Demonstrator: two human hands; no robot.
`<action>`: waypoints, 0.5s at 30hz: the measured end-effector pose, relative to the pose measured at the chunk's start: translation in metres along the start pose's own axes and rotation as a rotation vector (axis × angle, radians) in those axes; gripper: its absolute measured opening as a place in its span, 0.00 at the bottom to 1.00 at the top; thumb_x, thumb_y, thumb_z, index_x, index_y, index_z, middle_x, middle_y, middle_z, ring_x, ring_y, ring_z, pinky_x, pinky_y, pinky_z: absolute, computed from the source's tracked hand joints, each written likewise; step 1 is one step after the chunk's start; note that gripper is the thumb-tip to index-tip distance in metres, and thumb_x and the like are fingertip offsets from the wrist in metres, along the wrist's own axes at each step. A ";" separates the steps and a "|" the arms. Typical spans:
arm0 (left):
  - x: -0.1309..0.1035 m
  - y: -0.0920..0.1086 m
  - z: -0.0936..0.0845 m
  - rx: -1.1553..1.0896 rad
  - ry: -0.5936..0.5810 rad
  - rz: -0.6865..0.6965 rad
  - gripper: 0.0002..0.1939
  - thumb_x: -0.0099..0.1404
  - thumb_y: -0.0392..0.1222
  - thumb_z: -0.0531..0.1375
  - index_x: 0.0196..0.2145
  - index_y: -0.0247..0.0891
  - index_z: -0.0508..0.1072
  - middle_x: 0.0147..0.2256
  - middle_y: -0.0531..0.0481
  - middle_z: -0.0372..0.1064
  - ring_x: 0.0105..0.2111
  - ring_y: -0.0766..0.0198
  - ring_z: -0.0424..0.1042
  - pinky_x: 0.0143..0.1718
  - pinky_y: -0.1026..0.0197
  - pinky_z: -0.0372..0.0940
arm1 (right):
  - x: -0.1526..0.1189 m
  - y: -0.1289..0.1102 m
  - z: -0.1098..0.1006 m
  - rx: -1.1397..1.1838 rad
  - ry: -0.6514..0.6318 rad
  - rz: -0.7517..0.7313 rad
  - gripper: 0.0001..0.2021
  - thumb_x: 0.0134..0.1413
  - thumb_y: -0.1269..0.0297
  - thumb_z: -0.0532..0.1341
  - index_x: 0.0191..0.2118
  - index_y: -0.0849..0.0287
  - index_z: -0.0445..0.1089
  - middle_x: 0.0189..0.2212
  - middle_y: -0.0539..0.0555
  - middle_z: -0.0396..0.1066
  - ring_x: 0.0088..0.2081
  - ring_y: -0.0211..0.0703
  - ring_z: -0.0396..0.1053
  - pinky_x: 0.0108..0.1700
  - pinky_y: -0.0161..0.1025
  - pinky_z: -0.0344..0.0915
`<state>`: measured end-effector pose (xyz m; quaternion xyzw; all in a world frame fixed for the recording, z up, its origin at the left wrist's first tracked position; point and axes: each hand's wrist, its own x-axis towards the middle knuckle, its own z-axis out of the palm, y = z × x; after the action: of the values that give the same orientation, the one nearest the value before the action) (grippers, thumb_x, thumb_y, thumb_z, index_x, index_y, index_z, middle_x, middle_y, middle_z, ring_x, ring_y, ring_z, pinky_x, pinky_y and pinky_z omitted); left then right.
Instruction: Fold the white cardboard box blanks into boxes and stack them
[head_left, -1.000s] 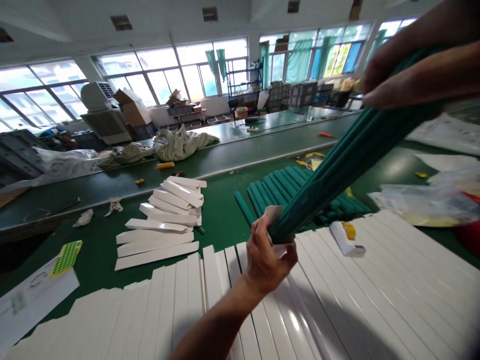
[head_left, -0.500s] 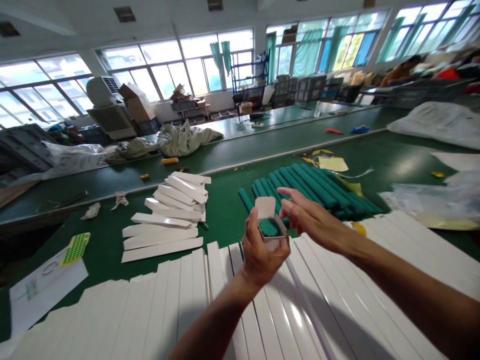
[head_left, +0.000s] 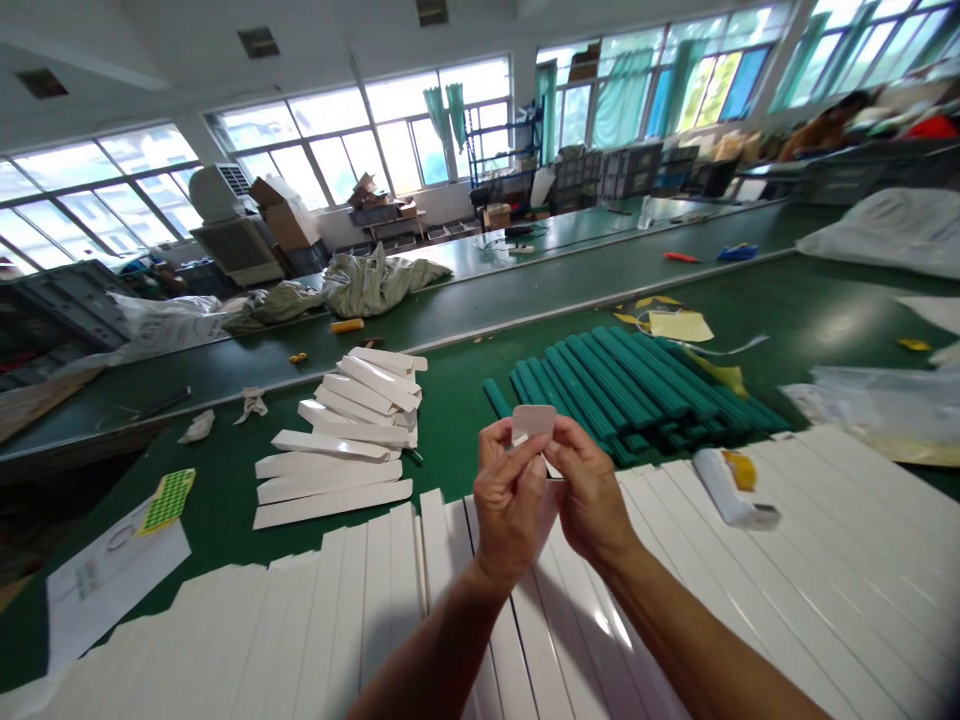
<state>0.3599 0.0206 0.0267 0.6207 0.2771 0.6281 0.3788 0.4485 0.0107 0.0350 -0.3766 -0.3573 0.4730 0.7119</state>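
Observation:
Both of my hands meet at the top end of a long white cardboard box [head_left: 548, 508], whose end flap [head_left: 534, 420] stands up. My left hand [head_left: 510, 505] is closed around the box, its thumb at the opening. Fingers of my right hand [head_left: 592, 490] pinch the box's other side near the same end. The fingers hide the opening, so its contents do not show. Just beyond lies a pile of green ribbed rods [head_left: 600, 380]. Beneath my hands, long white boxes [head_left: 367, 570] lie side by side in a row.
Folded white cartons [head_left: 345, 440] lie to the left. A tape dispenser [head_left: 735, 488] rests on the boxes at right. A sticker sheet [head_left: 168, 500] and paper [head_left: 112, 570] are at far left. Plastic bags [head_left: 877, 400] lie at right, and a person [head_left: 825, 130] is in the back.
My right hand has come from above the rods to the box end and grips it alongside my left. The green inside the box is now covered, and the tape dispenser shows fully.

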 end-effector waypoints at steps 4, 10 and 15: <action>0.001 -0.002 -0.001 -0.202 0.086 -0.068 0.22 0.67 0.43 0.58 0.58 0.45 0.64 0.50 0.45 0.64 0.49 0.60 0.69 0.51 0.57 0.66 | 0.007 0.005 0.008 0.058 0.076 -0.057 0.05 0.46 0.69 0.64 0.32 0.56 0.77 0.36 0.51 0.75 0.40 0.43 0.70 0.45 0.37 0.65; 0.001 -0.009 -0.015 0.004 0.002 -0.002 0.17 0.69 0.47 0.52 0.47 0.38 0.75 0.48 0.42 0.63 0.52 0.54 0.65 0.53 0.52 0.65 | 0.014 0.015 0.009 0.202 -0.003 -0.185 0.11 0.47 0.68 0.57 0.25 0.57 0.77 0.34 0.54 0.73 0.41 0.46 0.69 0.45 0.41 0.64; 0.011 -0.010 -0.034 0.312 -0.171 0.283 0.20 0.72 0.44 0.49 0.56 0.37 0.69 0.52 0.38 0.65 0.54 0.54 0.66 0.55 0.48 0.64 | 0.010 0.023 0.001 0.201 0.042 -0.230 0.15 0.54 0.61 0.54 0.35 0.58 0.78 0.39 0.56 0.74 0.46 0.49 0.70 0.49 0.44 0.66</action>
<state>0.3284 0.0390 0.0220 0.7556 0.2478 0.5695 0.2083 0.4412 0.0267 0.0171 -0.2699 -0.3341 0.4140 0.8026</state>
